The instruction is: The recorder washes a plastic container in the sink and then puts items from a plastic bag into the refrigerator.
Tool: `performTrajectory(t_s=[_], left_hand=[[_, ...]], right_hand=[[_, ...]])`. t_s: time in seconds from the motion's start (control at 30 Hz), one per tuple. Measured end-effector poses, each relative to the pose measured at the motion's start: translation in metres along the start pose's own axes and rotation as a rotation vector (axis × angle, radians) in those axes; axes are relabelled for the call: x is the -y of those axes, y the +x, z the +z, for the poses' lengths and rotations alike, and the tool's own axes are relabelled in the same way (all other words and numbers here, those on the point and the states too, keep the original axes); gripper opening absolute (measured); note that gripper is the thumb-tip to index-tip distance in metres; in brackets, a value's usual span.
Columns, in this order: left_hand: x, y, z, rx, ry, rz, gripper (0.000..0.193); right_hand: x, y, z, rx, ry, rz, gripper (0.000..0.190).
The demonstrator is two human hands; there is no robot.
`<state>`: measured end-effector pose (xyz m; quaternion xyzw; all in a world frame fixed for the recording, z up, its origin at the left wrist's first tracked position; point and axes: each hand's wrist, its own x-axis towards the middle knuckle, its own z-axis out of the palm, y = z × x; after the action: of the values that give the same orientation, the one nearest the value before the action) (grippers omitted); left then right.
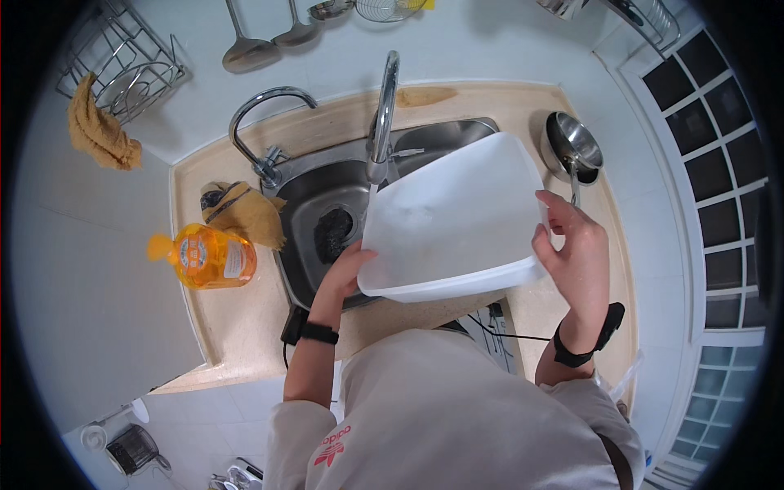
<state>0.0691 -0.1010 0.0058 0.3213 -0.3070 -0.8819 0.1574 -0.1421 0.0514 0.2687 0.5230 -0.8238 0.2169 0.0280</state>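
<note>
A white plastic bin (453, 214) is held tilted over the stainless steel sink (294, 196), with its open side facing up. My left hand (348, 268) grips its lower left corner, fingers hidden beneath. At the bin's right edge, my right hand (571, 245) holds the rim between thumb and fingers. The chrome faucet (384, 116) points down beside the bin's left edge, and water appears to run from its spout. A black mass (332, 234) lies at the sink drain.
An orange dish soap bottle (214, 256) and a tan cloth (248, 214) lie left of the sink. Behind them curves a second faucet (263, 98). Metal pans (572, 144) sit at the right. A wire rack (122, 67) and ladles (250, 54) hang on the wall.
</note>
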Motion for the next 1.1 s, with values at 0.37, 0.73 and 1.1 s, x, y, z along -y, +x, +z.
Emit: performTrajectory(t_s=[0.37, 0.73, 1.1], left_hand=[[-0.008, 0.079, 0.002, -0.161, 0.069, 0.406, 0.029], [-0.059, 0.027, -0.047, -0.626, 0.710, 0.908, 0.031], [-0.140, -0.081, -0.019, -0.865, 1.233, 1.055, 0.031]], right_hand=[[-0.041, -0.028, 0.057, -0.171, 0.498, 0.193, 0.044], [-0.104, -0.044, 0.196, 0.077, 0.668, 0.230, 0.021], [-0.052, -0.014, 0.290, 0.410, 1.281, 0.397, 0.030]])
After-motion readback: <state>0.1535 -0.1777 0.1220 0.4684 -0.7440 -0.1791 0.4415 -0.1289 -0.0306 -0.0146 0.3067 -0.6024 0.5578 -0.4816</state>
